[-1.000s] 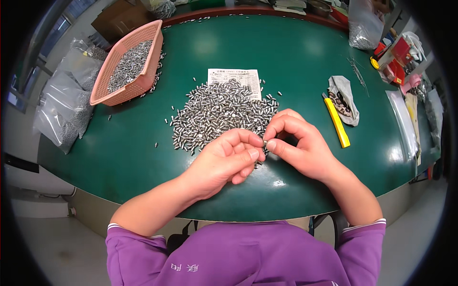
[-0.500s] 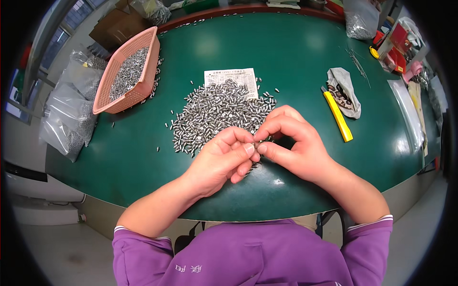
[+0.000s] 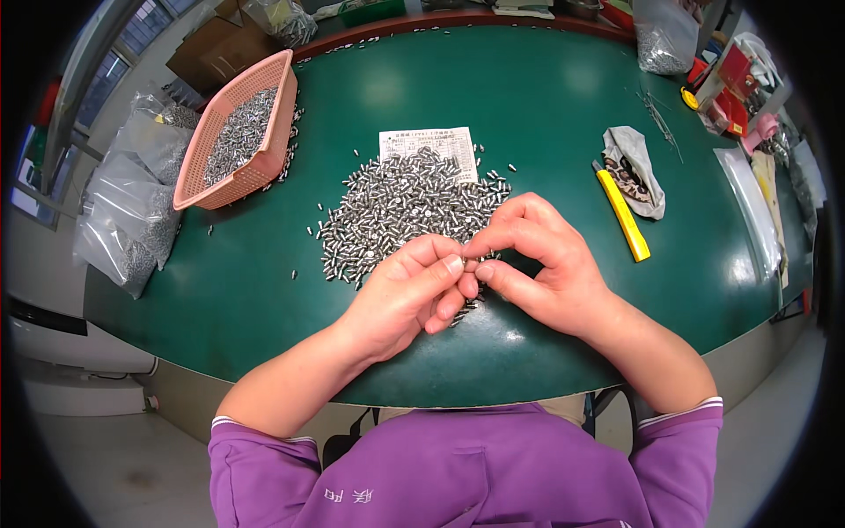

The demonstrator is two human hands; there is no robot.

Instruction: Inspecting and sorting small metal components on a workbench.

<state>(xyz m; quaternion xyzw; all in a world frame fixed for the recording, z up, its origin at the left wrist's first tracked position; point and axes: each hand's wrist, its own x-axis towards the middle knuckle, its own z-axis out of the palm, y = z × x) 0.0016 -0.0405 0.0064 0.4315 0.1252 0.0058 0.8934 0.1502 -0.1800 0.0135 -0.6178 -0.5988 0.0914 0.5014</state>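
Note:
A heap of small shiny metal parts with rounded tips (image 3: 392,211) lies mid-table, partly over a printed paper slip (image 3: 429,141). At the heap's near right edge both hands meet, fingertips touching. My left hand (image 3: 414,286) is closed in a pinch, thumb against forefinger, on a tiny metal part that barely shows. My right hand (image 3: 546,255) is bent into a loose pinch beside it, forefinger reaching to the left fingertips and thumb lower down. Whatever lies between the right fingers is too small or hidden to make out. A few loose parts show below the hands.
A pink plastic basket (image 3: 277,145) of similar parts stands left, beside clear bags of parts (image 3: 128,224). On the right lie a yellow utility knife (image 3: 625,217), a grey cloth pouch (image 3: 647,180), thin wires (image 3: 660,119) and clear plastic sleeves (image 3: 748,207). The green tabletop (image 3: 264,334) curves toward me.
My right forefinger has slid slightly left across the left fingertips, and its gap from the right thumb looks a little wider. The left hand has shifted slightly left. The heap looks unchanged.

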